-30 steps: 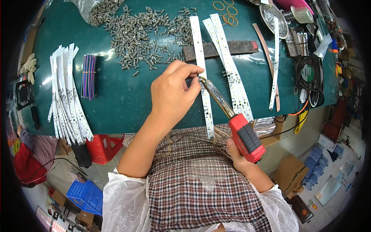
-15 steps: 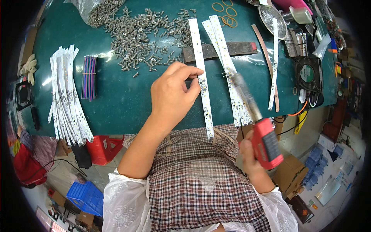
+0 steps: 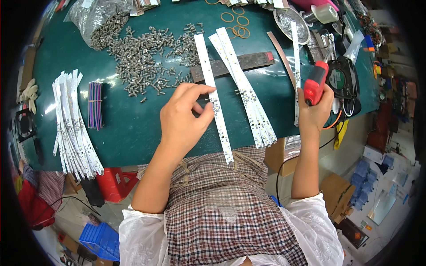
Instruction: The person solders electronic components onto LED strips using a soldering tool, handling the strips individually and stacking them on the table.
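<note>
My left hand (image 3: 184,117) is closed in a pinch at the left edge of a white LED strip board (image 3: 205,62). The index finger touches the board, and the thumb lies just below; a tiny metal part by the fingertips is too small to make out. My right hand (image 3: 316,110) grips a red and black soldering gun (image 3: 317,83), its tip pointing away beside a small black fan (image 3: 348,80). Between the hands lies a fanned group of LED strip boards (image 3: 249,99), with a small metal connector on its left edge. A dark bar (image 3: 251,61) lies under these boards.
Loose metal connectors (image 3: 144,57) are heaped at the back, partly in a clear bag (image 3: 91,17). To the left lie more strip boards (image 3: 71,126) and a bundle of coloured wires (image 3: 95,106). Rubber bands (image 3: 227,17), a metal dish (image 3: 290,26) and a wire spool (image 3: 326,14) sit farther back.
My right hand has carried the soldering gun from near my lap, beside the fanned boards, up and right to the fan. My left hand stays at the same board. The view has shifted slightly.
</note>
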`<action>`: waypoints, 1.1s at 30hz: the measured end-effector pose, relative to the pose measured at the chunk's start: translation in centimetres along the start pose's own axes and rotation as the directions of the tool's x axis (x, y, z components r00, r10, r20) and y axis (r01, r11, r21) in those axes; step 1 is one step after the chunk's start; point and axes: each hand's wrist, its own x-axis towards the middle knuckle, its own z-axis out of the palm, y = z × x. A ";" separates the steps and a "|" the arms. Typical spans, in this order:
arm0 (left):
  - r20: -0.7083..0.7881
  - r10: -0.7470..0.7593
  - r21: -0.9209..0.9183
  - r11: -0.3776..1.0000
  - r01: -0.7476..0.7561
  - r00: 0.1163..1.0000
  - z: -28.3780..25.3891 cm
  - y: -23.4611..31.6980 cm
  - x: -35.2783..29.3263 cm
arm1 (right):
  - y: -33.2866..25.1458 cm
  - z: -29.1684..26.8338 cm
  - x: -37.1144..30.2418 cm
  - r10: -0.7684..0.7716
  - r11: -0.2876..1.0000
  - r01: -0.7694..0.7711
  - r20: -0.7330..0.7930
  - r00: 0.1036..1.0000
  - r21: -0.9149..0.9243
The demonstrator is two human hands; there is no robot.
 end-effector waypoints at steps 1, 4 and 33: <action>0.023 0.006 -0.023 1.000 -0.006 1.000 -0.1 0.2 0.0 | -0.5 0.3 0.5 -0.014 0.998 0.016 0.020 1.000 -0.066; 0.079 -0.047 -0.141 0.988 0.058 0.996 -0.1 0.1 0.0 | -0.9 1.2 1.1 -0.016 0.991 0.023 0.061 0.998 -0.130; -0.170 0.204 0.606 0.793 -0.062 0.964 -3.2 -2.0 4.9 | -7.9 -9.7 -4.4 0.306 0.568 -0.359 0.216 0.927 0.741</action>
